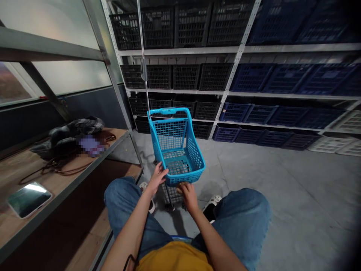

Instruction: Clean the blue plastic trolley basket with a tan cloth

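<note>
A small blue plastic shopping cart basket stands on a wheeled metal frame just ahead of my knees, its blue handle at the far side. My left hand rests on the near left corner of the basket, fingers spread against its wall. At the near rim, my right hand curls its fingers under the edge. The basket looks empty. I am seated, legs in blue jeans on either side of the cart.
A wooden shelf on the left carries a bundled dark jacket, a cord and a shiny flat device. Metal racks of black crates and blue crates line the far wall. Grey concrete floor stretches to the right.
</note>
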{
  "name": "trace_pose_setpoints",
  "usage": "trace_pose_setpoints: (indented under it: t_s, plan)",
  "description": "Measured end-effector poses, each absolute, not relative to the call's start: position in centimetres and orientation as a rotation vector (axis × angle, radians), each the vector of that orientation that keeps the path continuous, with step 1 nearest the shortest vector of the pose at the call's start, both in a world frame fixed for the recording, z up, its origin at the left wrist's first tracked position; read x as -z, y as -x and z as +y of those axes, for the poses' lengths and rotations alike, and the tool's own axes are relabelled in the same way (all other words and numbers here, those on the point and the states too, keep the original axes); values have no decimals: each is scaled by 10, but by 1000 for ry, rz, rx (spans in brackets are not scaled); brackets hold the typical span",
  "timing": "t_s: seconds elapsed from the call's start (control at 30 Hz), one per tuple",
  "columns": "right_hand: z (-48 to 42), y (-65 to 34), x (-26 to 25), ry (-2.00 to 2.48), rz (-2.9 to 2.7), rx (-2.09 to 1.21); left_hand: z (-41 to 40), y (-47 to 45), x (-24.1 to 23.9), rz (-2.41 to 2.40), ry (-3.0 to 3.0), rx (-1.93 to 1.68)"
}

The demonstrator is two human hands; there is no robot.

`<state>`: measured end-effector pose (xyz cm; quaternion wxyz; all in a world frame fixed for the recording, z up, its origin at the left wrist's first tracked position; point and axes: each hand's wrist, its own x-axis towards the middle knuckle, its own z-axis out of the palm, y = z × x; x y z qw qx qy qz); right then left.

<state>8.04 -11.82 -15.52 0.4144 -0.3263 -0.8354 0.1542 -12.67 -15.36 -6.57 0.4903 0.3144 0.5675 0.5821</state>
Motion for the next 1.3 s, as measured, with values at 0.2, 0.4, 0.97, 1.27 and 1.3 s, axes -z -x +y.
trace_pose_setpoints:
  t_s: [0.2, 0.4, 0.97, 1.27, 1.3]
  plan:
    - [-109, -90, 152, 948, -1885, -409, -154, 127, 63, 1368, -778, -1405]
    - [-88, -102, 121, 1023, -1717, -361, -152, 125, 61, 1355, -747, -1416]
    - [-74, -98, 137, 1231, -1373, -456, -151, 124, 61, 1413, -731, -1410]
    - [-96, -88, 154, 1093, -1525, -612, -154, 134, 59, 1392, -755, -1407]
    - [-85, -100, 151, 1170, -1437, -543, -154, 134, 59, 1389, -760, -1407]
